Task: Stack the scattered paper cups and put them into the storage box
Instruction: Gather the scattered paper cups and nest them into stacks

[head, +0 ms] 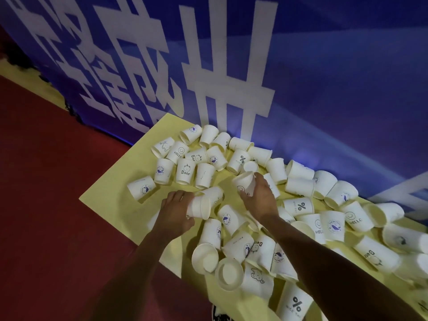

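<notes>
Several white paper cups with small prints lie scattered on a yellow table (115,205). My left hand (173,212) grips a cup lying on its side (200,206), its mouth turned toward the right. A second cup (214,193) lies right behind it, touching it. My right hand (259,195) holds a smiley-print cup (244,183) tilted, mouth up and to the left, a little above the table. The two hands are a short gap apart. No storage box is in view.
A blue banner (324,89) with big white characters stands along the table's far edge. Red floor (46,205) lies left of and below the table. An upright group of cups (185,170) stands at the back left; tumbled cups (335,225) crowd the right.
</notes>
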A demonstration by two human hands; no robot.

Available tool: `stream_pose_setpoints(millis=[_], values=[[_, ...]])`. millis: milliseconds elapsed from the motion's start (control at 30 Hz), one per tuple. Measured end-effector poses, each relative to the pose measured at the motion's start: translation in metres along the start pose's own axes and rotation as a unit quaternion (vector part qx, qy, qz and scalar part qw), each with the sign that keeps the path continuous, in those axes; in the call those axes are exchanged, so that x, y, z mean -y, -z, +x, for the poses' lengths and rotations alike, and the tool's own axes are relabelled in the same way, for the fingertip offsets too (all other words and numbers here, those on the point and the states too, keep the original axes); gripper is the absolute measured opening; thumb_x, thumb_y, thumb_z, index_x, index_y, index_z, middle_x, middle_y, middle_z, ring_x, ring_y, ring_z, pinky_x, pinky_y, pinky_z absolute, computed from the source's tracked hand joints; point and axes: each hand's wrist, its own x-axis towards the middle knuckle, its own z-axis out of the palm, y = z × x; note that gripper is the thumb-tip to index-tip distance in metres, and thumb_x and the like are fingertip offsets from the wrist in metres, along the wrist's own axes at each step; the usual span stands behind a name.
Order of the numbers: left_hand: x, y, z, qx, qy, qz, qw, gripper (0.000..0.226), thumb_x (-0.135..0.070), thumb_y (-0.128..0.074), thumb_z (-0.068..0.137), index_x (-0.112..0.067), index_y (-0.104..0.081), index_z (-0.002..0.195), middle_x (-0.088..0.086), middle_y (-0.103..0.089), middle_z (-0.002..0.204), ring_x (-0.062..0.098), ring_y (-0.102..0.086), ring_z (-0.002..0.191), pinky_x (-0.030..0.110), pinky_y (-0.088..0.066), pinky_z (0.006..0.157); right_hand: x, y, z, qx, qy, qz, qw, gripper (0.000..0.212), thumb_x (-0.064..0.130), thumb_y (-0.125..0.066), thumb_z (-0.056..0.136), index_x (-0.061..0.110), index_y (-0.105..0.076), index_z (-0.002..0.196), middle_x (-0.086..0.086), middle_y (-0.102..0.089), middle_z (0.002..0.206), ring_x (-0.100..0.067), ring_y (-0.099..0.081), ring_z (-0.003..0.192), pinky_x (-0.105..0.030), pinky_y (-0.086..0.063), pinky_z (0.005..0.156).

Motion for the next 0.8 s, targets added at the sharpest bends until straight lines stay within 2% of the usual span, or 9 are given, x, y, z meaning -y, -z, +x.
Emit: stream_pose_setpoints(millis=[233, 367, 467, 567, 633, 700, 800], values=[[-0.054, 0.015, 0.01, -0.01, -0.021, -0.015, 1.0, 0.069, -0.039, -0.075, 0.064, -0.021, -0.054, 0.127, -0.002, -0.053, 0.121, 0.023, -0.046, 0.116, 0.037, -0.039, 0.097, -0.024, 0.057, -0.025, -0.049, 0.007, 0.054, 0.997, 0.077, 0.029, -0.077, 0.086, 0.014, -0.035, 0.149, -0.009, -0.049, 0.144, -0.029, -0.053, 0.127, -0.04, -0.047, 0.103], [-0.104, 0.01, 0.02, -0.031, -0.069, -0.05, 0.996, 0.069, -0.037, -0.083, 0.062, -0.011, -0.06, 0.122, 0.006, -0.058, 0.115, 0.03, -0.051, 0.109, 0.04, -0.043, 0.093, -0.055, 0.097, -0.045, -0.083, -0.007, 0.069, 0.994, 0.079, 0.029, -0.077, 0.085, 0.014, -0.035, 0.15, -0.009, -0.049, 0.144, -0.029, -0.052, 0.127, -0.04, -0.046, 0.104], [-0.158, 0.004, 0.029, 0.011, -0.081, -0.065, 0.995, 0.071, -0.044, -0.08, 0.067, -0.015, -0.055, 0.127, 0.003, -0.054, 0.12, 0.027, -0.047, 0.113, 0.037, -0.04, 0.098, -0.088, 0.136, -0.063, -0.124, -0.035, 0.08, 0.988, 0.083, 0.031, -0.079, 0.082, 0.016, -0.034, 0.15, -0.007, -0.048, 0.145, -0.026, -0.051, 0.128, -0.039, -0.046, 0.104], [-0.22, -0.009, 0.036, 0.029, -0.122, -0.093, 0.988, 0.069, -0.046, -0.078, 0.068, -0.019, -0.054, 0.126, 0.002, -0.054, 0.119, 0.025, -0.047, 0.112, 0.037, -0.042, 0.096, -0.128, 0.183, -0.088, -0.181, -0.052, 0.084, 0.979, 0.075, 0.032, -0.08, 0.079, 0.023, -0.041, 0.142, -0.001, -0.052, 0.134, -0.023, -0.053, 0.121, -0.032, -0.045, 0.095], [-0.262, -0.019, 0.038, 0.046, -0.148, -0.109, 0.982, 0.069, -0.047, -0.078, 0.068, -0.019, -0.054, 0.126, 0.002, -0.054, 0.118, 0.025, -0.048, 0.111, 0.037, -0.043, 0.094, -0.157, 0.212, -0.108, -0.208, -0.069, 0.069, 0.973, 0.072, 0.034, -0.08, 0.078, 0.027, -0.042, 0.137, 0.001, -0.052, 0.13, -0.024, -0.054, 0.119, -0.033, -0.045, 0.093], [-0.307, -0.031, 0.036, 0.071, -0.177, -0.118, 0.974, 0.069, -0.047, -0.078, 0.07, -0.02, -0.053, 0.127, 0.002, -0.053, 0.119, 0.024, -0.048, 0.112, 0.037, -0.043, 0.095, -0.189, 0.243, -0.133, -0.241, -0.092, 0.066, 0.964, 0.076, 0.036, -0.08, 0.078, 0.027, -0.039, 0.141, 0.0, -0.051, 0.136, -0.023, -0.051, 0.122, -0.035, -0.044, 0.095], [-0.371, -0.048, 0.028, 0.106, -0.214, -0.138, 0.961, 0.068, -0.046, -0.078, 0.071, -0.021, -0.051, 0.128, 0.0, -0.052, 0.117, 0.022, -0.048, 0.111, 0.037, -0.045, 0.093, -0.233, 0.285, -0.171, -0.287, -0.109, 0.067, 0.949, 0.077, 0.033, -0.079, 0.078, 0.023, -0.038, 0.141, -0.001, -0.049, 0.136, -0.021, -0.05, 0.121, -0.032, -0.041, 0.096]])
